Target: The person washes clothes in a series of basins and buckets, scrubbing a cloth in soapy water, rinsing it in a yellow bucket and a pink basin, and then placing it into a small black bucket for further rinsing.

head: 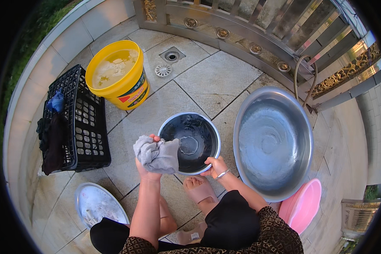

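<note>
A crumpled grey cloth (157, 155) lies in my left hand (147, 170), which is closed around its near side. Part of the cloth overlaps the left rim of a round basin (190, 127) with a dark inside and a pale rim. The basin has a wet sheen and a pale ring at its bottom. My right hand (216, 166) grips the basin's near right rim, thumb over the edge. The fingers under the rim are hidden. Whether the basin touches the floor, I cannot tell.
A yellow bucket (136, 95) of cloudy water and a black plastic crate (92, 130) with cloths stand at left. A large metal basin (241, 158) and pink basin (304, 206) lie right. Nearer left is a metal basin (98, 193) with suds. Beyond are an open floor drain (172, 56) and metal gate (209, 30).
</note>
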`<state>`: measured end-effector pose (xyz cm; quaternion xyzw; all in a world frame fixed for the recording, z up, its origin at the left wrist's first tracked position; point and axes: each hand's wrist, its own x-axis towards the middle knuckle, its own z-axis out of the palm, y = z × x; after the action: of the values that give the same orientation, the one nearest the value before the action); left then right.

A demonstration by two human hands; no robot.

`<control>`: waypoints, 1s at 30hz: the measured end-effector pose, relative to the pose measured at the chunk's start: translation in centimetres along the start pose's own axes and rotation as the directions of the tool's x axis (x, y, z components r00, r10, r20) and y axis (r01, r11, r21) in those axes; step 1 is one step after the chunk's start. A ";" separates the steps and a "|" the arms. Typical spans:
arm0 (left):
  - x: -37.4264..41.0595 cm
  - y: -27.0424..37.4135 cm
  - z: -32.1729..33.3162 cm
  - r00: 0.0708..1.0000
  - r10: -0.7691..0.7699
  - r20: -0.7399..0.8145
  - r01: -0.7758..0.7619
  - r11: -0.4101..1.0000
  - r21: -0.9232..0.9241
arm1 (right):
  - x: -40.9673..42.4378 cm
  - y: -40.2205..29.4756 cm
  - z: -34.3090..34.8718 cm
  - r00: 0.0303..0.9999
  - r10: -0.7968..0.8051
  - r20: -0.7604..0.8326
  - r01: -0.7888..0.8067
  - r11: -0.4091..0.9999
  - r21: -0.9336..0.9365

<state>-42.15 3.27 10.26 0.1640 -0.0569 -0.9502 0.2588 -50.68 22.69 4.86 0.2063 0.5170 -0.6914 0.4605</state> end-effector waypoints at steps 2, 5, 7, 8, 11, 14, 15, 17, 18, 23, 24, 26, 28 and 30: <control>0.6 -0.9 -1.6 0.985 -0.171 -0.014 0.171 0.985 0.011 | 2.2 1.9 -0.1 0.999 0.033 -0.013 -0.034 0.998 -0.049; 1.3 -2.3 -5.0 0.945 -0.320 -0.066 0.320 0.947 -0.016 | 4.3 3.9 -0.3 0.999 0.048 -0.022 -0.050 0.990 -0.128; 1.8 -2.5 -7.1 0.895 -0.440 -0.072 0.444 0.893 0.073 | 4.5 4.1 -0.5 0.999 0.034 -0.006 -0.035 0.987 -0.159; 2.3 -2.9 -8.6 0.896 -0.426 -0.125 0.443 0.875 0.195 | 4.8 4.2 -0.9 0.999 0.046 -0.023 -0.049 0.981 -0.186; 3.6 -4.0 -10.7 0.865 -0.403 -0.299 0.502 0.700 0.508 | 5.3 4.0 -2.3 0.990 0.129 -0.053 -0.138 0.951 -0.277; 4.2 -5.2 -14.1 0.960 -0.125 -0.250 0.265 0.121 0.957 | 5.1 3.7 -2.5 0.996 -0.015 -0.087 -0.024 0.901 -0.433; 4.4 -6.0 -14.9 0.991 -0.043 -0.124 0.115 -0.182 0.977 | 4.9 3.0 -2.7 0.989 -0.091 -0.113 0.021 0.861 -0.508; 3.9 -6.3 -13.5 0.994 0.043 -0.099 0.105 -0.587 0.803 | 4.1 1.5 -1.1 0.831 -0.552 0.067 0.313 0.366 -0.876; 3.3 -6.0 -13.8 0.996 0.067 -0.063 0.092 -0.665 0.741 | 3.5 1.1 0.4 0.689 -0.681 0.249 0.365 0.029 -0.930; 3.3 -7.4 -10.5 0.928 0.061 -0.368 0.290 -0.736 0.611 | 6.5 2.3 2.7 0.798 -0.476 0.369 0.332 -0.164 -0.929; 3.3 -7.0 -10.6 0.909 0.073 -0.411 0.353 -0.659 0.664 | 7.2 2.8 3.5 0.850 -0.431 0.301 0.254 -0.164 -0.953; 3.5 -6.6 -10.6 0.871 0.063 -0.487 0.455 -0.480 0.750 | 9.4 3.4 3.0 0.944 -0.276 0.180 0.154 -0.114 -0.981; 4.0 -7.1 -8.1 0.686 -0.046 -0.726 0.727 0.034 0.685 | 12.7 4.5 0.5 0.955 -0.269 0.126 0.145 0.052 -0.988; 4.4 -6.1 -10.4 0.553 -0.296 -0.779 0.804 0.434 0.406 | 12.4 4.7 1.2 0.968 -0.230 0.099 0.186 0.395 -0.900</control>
<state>-45.03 6.04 -1.89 0.5539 -0.2852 -0.7618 -0.1775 -52.51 16.14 -6.61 -0.1249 0.8372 -0.3533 0.3984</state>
